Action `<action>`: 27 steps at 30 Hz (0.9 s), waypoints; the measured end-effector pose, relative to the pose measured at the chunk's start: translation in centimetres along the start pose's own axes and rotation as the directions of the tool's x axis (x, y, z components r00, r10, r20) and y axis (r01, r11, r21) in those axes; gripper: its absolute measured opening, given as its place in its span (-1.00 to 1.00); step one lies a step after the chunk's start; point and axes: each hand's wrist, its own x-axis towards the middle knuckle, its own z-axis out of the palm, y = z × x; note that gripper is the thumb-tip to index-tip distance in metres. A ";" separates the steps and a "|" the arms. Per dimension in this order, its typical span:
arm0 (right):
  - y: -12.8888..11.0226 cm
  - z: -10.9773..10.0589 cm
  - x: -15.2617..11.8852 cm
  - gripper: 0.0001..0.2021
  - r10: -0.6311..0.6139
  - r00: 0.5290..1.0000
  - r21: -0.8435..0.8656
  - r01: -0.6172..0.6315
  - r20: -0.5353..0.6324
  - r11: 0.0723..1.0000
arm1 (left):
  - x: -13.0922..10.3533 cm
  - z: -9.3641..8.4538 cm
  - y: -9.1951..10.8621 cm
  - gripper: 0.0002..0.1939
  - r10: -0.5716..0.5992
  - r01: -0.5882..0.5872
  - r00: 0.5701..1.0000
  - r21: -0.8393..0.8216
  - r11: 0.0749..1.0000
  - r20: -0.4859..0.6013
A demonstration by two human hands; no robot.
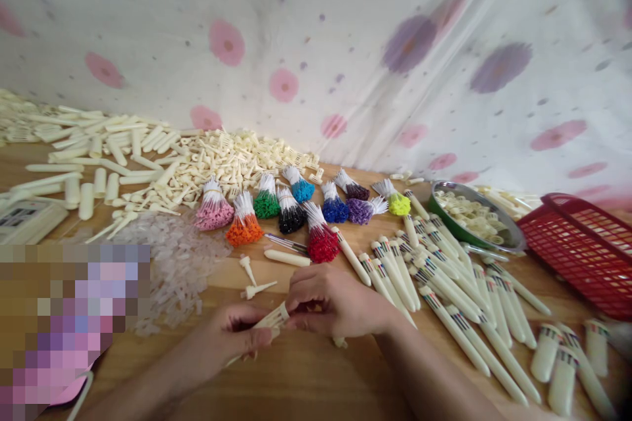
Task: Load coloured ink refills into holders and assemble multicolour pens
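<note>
My left hand (241, 335) is closed around a cream slotted pen part (273, 321), held at a tilt above the table, with a thin stem pointing down to the left. At its upper end my right hand (338, 302) pinches with thumb and fingers; anything small between them is hidden. Just beyond my hands lie two cream pointed pen inserts (257, 289) and a cream pen barrel (287, 257). Several colored pen refills (286, 242) lie loose beside the red refill bundle (322, 237). Under my right hand a small cream piece (340, 342) partly shows.
Refill bundles in other colors, such as orange (244, 223), stand behind. Clear plastic sleeves (172, 263) and a heap of cream parts (227, 158) spread leftward. Multicolor pens (444, 263) cover the right, near a metal bowl (516, 240) and a red basket (582, 250).
</note>
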 end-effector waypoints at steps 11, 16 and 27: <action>0.2 0.7 0.0 -0.87 0.070 0.993 0.083 -0.062 -0.097 0.995 | -0.1 -0.5 0.1 -0.69 0.058 -0.053 0.996 0.069 0.996 -0.071; -0.6 0.9 0.3 -0.89 0.255 0.958 0.187 -0.229 -0.128 0.955 | 0.1 -1.1 -0.6 -0.73 0.206 -0.177 0.970 0.203 0.963 -0.130; -0.2 1.6 0.2 -0.86 0.432 0.890 0.540 -0.296 -0.143 0.788 | 0.3 -0.7 -1.1 -0.60 0.168 -0.150 0.935 0.080 0.985 -0.314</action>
